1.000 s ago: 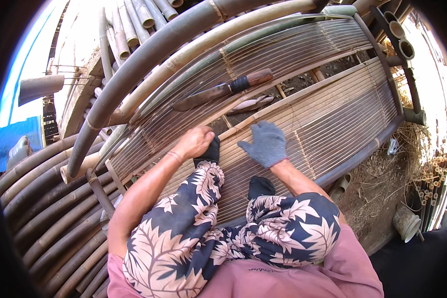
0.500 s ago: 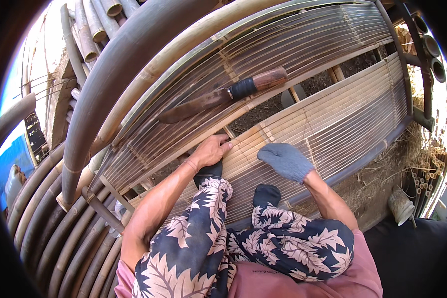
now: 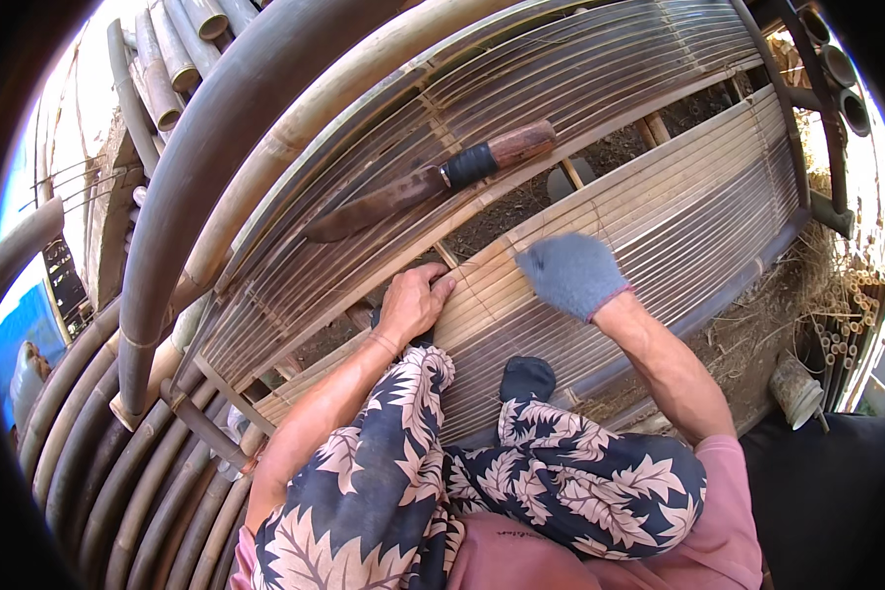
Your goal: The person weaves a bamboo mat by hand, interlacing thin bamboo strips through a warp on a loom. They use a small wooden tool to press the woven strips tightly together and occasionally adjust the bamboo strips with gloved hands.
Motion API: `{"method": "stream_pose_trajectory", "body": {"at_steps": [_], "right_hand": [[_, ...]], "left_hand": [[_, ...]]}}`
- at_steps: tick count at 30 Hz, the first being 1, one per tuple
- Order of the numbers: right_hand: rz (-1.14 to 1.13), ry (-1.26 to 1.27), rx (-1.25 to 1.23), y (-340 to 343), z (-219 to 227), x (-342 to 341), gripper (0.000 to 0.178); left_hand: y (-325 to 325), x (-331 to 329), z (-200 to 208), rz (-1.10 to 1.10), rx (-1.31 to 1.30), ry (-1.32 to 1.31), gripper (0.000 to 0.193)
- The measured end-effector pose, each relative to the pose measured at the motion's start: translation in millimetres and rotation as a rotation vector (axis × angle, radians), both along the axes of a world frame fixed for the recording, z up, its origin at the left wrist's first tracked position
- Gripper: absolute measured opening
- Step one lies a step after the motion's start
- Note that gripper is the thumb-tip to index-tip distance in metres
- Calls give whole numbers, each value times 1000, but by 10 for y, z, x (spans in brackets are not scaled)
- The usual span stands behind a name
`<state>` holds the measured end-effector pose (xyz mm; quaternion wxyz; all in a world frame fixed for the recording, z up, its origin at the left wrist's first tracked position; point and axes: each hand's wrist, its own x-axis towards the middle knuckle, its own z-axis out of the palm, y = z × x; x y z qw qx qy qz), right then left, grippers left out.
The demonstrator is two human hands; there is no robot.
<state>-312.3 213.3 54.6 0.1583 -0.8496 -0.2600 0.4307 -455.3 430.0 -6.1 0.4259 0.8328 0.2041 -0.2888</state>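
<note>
1. Plainly, in the head view, the knife (image 3: 447, 175) lies on the far slats (image 3: 600, 79), blade toward the left, handle toward the right, with a black wrapping between.
2. The near slats (image 3: 659, 211), where both hands are, lie on the person's side of the knife, across a long gap (image 3: 501, 214) showing soil.
3. Nearer the person than the knife's blade, the bare left hand (image 3: 413, 303) rests at the edge of the near slats, fingers bent and narrow; what is under or between them cannot be told.
4. Nearer than the knife's handle, the right hand (image 3: 570, 275), in a grey glove, is over the near slats. It looks rounded but is blurred; I cannot tell whether it is closed, nor whether it holds anything.
5. Left of the knife, a thick dark pole (image 3: 216, 128) arches past; nearer and farther left, curved bamboo (image 3: 128, 492) is stacked.
6. Well right of the knife and nearer stands a bucket (image 3: 796, 391).
7. Nearest, below the knife, the pink shirt (image 3: 501, 565) carries small dark lettering above leaf-patterned trousers (image 3: 354, 511).
</note>
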Motion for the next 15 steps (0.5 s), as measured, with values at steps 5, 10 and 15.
{"method": "stream_pose_trajectory", "body": {"at_steps": [5, 10, 15], "right_hand": [[178, 201, 4, -186, -148, -735, 37], [140, 215, 427, 106, -95, -1109, 30], [105, 391, 218, -204, -62, -595, 36]], "left_hand": [[55, 44, 31, -115, -9, 56, 35], [59, 75, 45, -170, 30, 73, 33], [-31, -9, 35, -67, 93, -13, 33]]}}
